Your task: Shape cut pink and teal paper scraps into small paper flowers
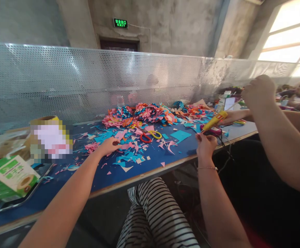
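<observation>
My left hand (109, 146) reaches over the table among pink and blue paper scraps (129, 146). Its fingers are loosely bent with a gap at the thumb, and I see nothing held in them. My right hand (206, 143), with a thin bracelet at the wrist, is raised at the table's front edge, fingertips pinched together. Whatever it pinches is too small to make out. Just above those fingertips is the nozzle of a yellow glue gun (214, 120), gripped by a co-worker's hand (234, 117). Scissors (151, 136) with red and yellow handles lie between my hands.
Paper flowers (150, 113) are heaped along the perforated metal screen (88, 75). A blue paper sheet (181, 136) lies right of the scissors. A green box (10, 177) stands at the left. The co-worker's raised arm (274, 131) and dark cables (226, 155) are close on my right.
</observation>
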`<state>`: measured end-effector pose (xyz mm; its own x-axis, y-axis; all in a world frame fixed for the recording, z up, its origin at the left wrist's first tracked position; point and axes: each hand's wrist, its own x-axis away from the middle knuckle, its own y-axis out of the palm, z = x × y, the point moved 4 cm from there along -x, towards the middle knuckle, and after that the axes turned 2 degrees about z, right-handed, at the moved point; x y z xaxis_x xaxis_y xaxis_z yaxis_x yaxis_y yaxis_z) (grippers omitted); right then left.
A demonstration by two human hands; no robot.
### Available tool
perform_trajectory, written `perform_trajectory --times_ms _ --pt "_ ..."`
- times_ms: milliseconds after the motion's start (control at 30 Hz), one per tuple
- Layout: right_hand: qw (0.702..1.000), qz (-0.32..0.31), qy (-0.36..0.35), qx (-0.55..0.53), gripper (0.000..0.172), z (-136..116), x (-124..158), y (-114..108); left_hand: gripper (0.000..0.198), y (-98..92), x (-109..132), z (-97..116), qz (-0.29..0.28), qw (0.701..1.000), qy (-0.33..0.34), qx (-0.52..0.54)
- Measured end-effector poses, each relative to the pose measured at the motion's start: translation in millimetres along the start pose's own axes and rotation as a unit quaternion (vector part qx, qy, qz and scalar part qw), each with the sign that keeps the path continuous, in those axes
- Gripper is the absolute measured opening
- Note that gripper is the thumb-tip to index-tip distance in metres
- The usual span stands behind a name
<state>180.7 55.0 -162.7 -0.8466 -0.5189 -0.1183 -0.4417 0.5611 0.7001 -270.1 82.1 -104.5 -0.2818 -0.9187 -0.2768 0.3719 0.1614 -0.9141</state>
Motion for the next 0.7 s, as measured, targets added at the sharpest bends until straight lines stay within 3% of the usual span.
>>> perform_trajectory --times_ms 700 --pt "0.998 -0.014 -0.036 0.059 0.035 -5.7 17.7 -9.2 0.028 -0.4 -0.9 -1.0 0.016 1.000 -0.006 0.008"
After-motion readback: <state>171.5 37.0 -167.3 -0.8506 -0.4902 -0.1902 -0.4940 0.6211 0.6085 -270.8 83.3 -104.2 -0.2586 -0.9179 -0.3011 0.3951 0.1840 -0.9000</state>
